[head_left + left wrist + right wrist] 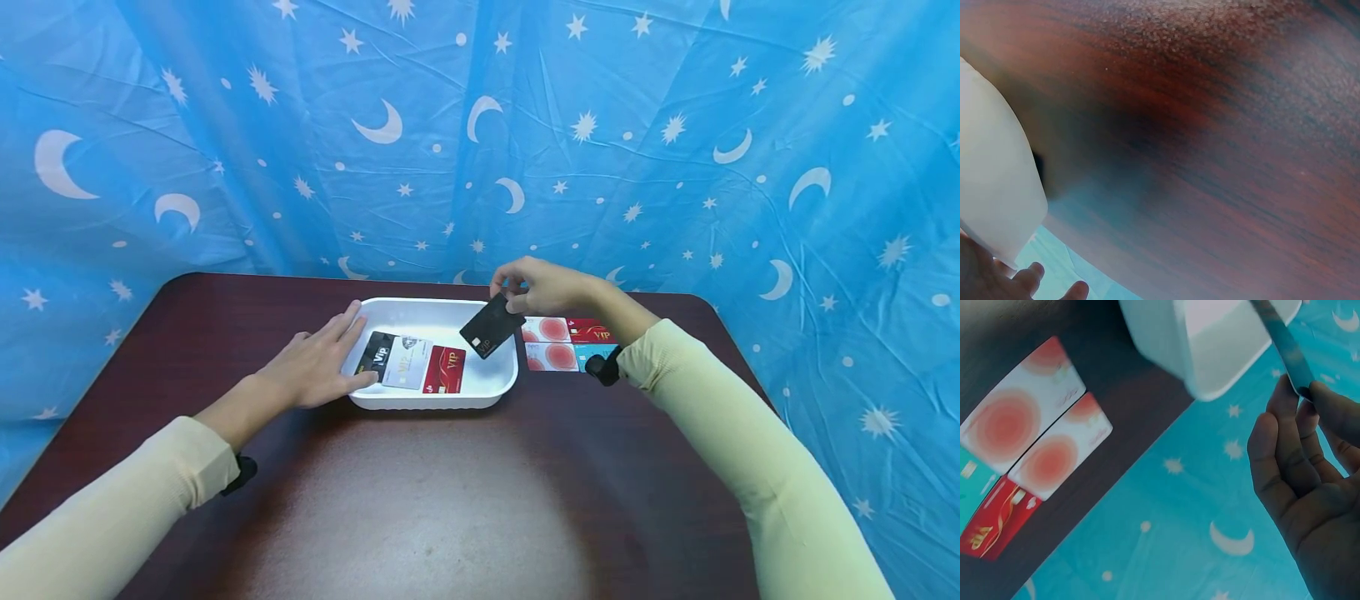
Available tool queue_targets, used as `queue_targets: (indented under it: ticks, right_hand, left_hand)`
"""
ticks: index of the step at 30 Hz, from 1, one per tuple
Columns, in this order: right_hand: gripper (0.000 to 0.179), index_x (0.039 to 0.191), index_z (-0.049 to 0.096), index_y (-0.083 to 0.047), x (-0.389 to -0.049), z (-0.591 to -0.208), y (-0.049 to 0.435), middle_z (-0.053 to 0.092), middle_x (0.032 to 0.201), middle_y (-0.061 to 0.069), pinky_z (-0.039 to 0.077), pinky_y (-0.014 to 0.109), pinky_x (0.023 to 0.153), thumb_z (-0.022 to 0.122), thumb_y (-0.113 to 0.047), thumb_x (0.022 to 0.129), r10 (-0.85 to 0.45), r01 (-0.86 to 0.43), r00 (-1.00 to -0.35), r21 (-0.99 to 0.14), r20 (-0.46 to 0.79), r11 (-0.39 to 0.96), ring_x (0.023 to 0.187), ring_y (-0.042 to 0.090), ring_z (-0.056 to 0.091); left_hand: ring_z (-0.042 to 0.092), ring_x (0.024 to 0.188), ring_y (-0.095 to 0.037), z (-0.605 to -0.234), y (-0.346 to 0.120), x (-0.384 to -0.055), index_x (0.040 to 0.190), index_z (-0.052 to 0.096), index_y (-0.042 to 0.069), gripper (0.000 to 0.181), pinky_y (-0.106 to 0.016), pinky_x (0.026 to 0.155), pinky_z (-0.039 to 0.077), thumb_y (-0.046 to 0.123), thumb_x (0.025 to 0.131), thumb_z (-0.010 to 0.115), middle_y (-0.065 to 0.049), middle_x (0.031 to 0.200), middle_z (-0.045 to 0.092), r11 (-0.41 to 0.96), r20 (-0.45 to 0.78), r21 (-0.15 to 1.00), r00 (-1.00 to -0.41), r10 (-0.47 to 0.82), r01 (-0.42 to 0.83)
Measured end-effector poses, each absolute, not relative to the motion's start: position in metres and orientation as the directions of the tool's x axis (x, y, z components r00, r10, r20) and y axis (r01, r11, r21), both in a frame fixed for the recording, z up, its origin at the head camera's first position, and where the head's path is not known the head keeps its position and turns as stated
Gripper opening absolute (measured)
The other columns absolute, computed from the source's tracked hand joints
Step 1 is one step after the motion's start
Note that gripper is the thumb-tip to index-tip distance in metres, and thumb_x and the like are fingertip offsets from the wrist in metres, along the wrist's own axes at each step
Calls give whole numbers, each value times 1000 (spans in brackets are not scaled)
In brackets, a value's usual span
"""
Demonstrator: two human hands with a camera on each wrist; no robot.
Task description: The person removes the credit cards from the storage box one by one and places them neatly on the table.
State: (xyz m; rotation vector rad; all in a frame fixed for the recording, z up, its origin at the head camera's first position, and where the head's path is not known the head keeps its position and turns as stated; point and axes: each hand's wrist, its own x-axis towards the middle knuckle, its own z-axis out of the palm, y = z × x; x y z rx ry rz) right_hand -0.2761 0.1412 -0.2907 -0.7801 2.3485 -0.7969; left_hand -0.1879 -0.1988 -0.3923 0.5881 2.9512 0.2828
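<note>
My right hand [542, 285] pinches a black VIP card [491, 327] by its upper edge, tilted over the right end of a white tray [431, 402]. In the right wrist view the same card [1290, 356] shows edge-on between thumb and fingertips. My left hand [318, 362] rests on the tray's left rim with fingers extended. Inside the tray lie a black-and-grey VIP card [375, 353], a white VIP card [406, 362] and a red VIP card [445, 370], side by side. The left wrist view catches the tray's outer wall [997, 150] and some fingers.
Right of the tray, several cards lie in a block on the dark wooden table [420, 500]: two white ones with pink circles [1047, 465], a red card [997, 519] and a teal card [971, 481]. A blue curtain [450, 167] with moons and stars hangs behind the table.
</note>
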Motion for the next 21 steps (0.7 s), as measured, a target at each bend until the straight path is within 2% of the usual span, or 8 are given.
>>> queue_targets:
  ticks: [2,8,16,21]
  right_hand:
    - [20,112,61,-5,-276,-289,150,55,94,16,49,37,71,53,3,95,-640,-314,-707,-677,-302,666,82,26,54]
    - [14,110,55,0,-277,-287,173,59,101,20,56,41,78,50,5,98,-593,-239,-742,-704,-312,669,91,32,66]
    - [13,113,48,3,-280,-292,205,54,87,17,56,48,85,49,4,99,-581,-219,-743,-700,-331,679,86,32,68]
    - [14,113,46,5,-278,-299,223,52,82,15,57,48,85,51,3,100,-575,-190,-743,-716,-342,672,81,30,69]
  left_hand:
    - [23,146,-46,-392,-199,-188,157,20,-1,94,-73,101,32,55,91,57,-22,164,10,907,-80,210,-918,388,365]
    - [23,145,-46,-392,-199,-188,157,20,-1,94,-73,101,32,55,91,58,-22,164,9,909,-87,214,-920,383,358]
    - [23,145,-46,-392,-199,-189,156,20,-2,94,-73,101,32,55,91,58,-22,164,10,908,-84,211,-919,386,362]
    - [23,145,-47,-393,-199,-189,157,20,-1,95,-74,101,32,56,91,58,-22,164,10,909,-84,208,-919,385,362]
